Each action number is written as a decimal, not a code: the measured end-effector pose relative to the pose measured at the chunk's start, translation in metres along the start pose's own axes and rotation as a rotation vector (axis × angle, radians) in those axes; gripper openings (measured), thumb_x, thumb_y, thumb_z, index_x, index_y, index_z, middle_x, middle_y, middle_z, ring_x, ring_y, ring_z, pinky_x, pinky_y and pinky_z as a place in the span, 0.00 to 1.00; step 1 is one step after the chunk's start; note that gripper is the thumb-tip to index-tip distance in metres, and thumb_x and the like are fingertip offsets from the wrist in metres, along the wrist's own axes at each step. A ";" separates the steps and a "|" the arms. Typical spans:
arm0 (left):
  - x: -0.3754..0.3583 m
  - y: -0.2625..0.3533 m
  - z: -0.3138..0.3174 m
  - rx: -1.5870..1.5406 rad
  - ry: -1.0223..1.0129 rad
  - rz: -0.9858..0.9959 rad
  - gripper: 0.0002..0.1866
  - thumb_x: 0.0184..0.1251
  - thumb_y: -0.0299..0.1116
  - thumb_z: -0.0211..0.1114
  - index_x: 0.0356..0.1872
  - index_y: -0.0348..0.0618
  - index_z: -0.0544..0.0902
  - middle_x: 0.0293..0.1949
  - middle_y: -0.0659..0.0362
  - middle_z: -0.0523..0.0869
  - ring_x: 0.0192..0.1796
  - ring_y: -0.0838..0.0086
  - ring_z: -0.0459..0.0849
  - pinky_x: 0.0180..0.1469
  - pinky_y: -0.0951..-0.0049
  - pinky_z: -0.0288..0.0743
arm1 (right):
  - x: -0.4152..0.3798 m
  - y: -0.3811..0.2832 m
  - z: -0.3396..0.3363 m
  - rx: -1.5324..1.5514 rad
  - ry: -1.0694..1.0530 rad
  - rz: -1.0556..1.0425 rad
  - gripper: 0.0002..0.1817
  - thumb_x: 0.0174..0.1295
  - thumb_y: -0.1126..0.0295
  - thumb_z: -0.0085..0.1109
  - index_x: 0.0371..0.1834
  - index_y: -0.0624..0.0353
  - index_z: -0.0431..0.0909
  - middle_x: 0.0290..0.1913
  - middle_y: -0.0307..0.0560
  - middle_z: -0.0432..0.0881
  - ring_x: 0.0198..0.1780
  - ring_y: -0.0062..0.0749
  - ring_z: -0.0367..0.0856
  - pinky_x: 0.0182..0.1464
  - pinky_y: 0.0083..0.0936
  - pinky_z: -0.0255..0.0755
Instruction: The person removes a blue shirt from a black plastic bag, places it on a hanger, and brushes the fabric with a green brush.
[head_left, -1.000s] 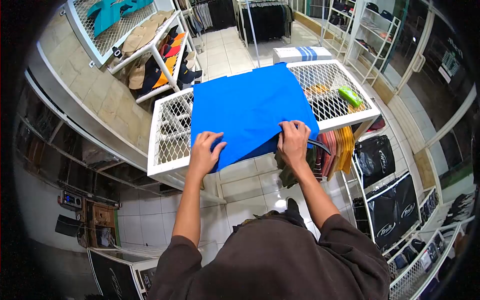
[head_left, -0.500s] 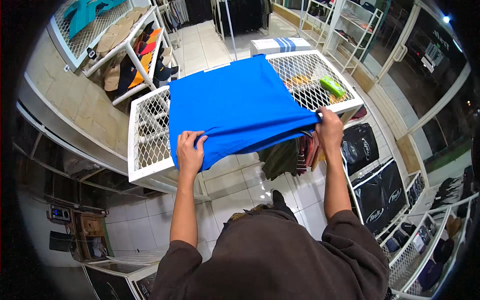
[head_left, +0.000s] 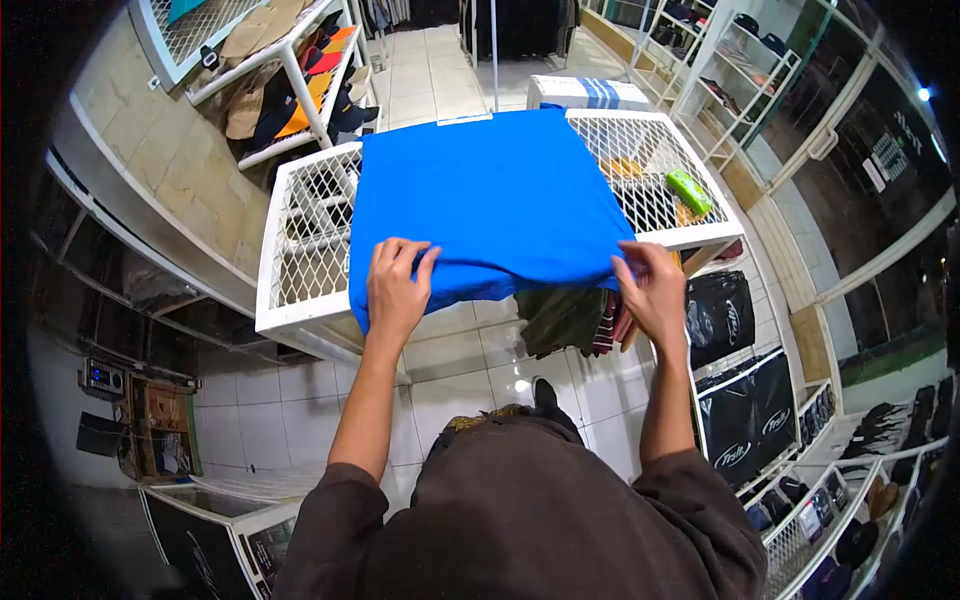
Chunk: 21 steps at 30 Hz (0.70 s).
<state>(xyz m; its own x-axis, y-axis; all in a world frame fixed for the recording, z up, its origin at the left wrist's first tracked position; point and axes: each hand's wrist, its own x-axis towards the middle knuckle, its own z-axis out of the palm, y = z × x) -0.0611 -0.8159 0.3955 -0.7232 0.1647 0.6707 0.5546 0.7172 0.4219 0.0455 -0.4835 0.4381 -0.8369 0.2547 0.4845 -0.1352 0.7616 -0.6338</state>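
Observation:
A bright blue piece of clothing, which looks like a T-shirt, lies spread over a white mesh-topped table. Its near edge hangs over the table's front with a few wrinkles; I see no collar or sleeves. My left hand rests on its near left part, thumb apart from the fingers. At the near right corner is my right hand, with fingers and thumb spread and touching or just beside the cloth's edge. Neither hand visibly grips the cloth.
A green packet lies on the mesh at the right. Folded dark garments show below the table. Caps fill a rack at the back left, and a white-and-blue box stands behind. Black printed bags are at the right.
My right hand has let go of the pulled-out right corner and moved slightly left and down. The cloth now lies flatter and straighter. My left hand's fingers have shifted a little up the cloth.

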 end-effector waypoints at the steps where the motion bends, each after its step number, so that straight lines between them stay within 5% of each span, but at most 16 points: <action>1: 0.002 0.001 0.003 -0.021 -0.039 0.006 0.08 0.68 0.35 0.72 0.37 0.41 0.89 0.37 0.52 0.84 0.42 0.55 0.81 0.47 0.58 0.75 | 0.010 -0.006 0.013 0.061 -0.026 -0.064 0.12 0.62 0.69 0.72 0.46 0.62 0.86 0.40 0.55 0.87 0.39 0.42 0.88 0.45 0.33 0.81; 6: 0.004 0.004 0.017 0.091 -0.147 0.005 0.14 0.67 0.40 0.73 0.33 0.38 0.82 0.35 0.50 0.82 0.42 0.53 0.82 0.45 0.54 0.76 | 0.048 -0.005 0.085 -0.030 -0.322 -0.169 0.11 0.59 0.65 0.74 0.39 0.60 0.86 0.38 0.58 0.85 0.39 0.53 0.85 0.43 0.43 0.80; 13: 0.005 -0.001 0.011 0.194 -0.182 -0.071 0.24 0.62 0.52 0.76 0.43 0.39 0.86 0.42 0.51 0.85 0.48 0.55 0.82 0.52 0.56 0.76 | 0.056 -0.001 0.105 -0.259 -0.262 -0.215 0.16 0.56 0.61 0.78 0.41 0.59 0.88 0.40 0.56 0.84 0.47 0.54 0.82 0.51 0.46 0.76; 21: 0.021 -0.019 0.006 0.145 -0.314 -0.136 0.44 0.53 0.67 0.75 0.63 0.42 0.83 0.55 0.49 0.82 0.60 0.55 0.78 0.63 0.54 0.72 | 0.098 0.018 0.097 -0.354 -0.528 -0.074 0.53 0.35 0.32 0.81 0.66 0.50 0.81 0.63 0.55 0.80 0.67 0.54 0.76 0.68 0.49 0.71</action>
<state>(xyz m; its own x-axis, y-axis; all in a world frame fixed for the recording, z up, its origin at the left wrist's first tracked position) -0.0894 -0.8216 0.3981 -0.8900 0.2449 0.3847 0.3969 0.8316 0.3886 -0.0903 -0.5031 0.4156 -0.9928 -0.0651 0.1003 -0.0948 0.9398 -0.3284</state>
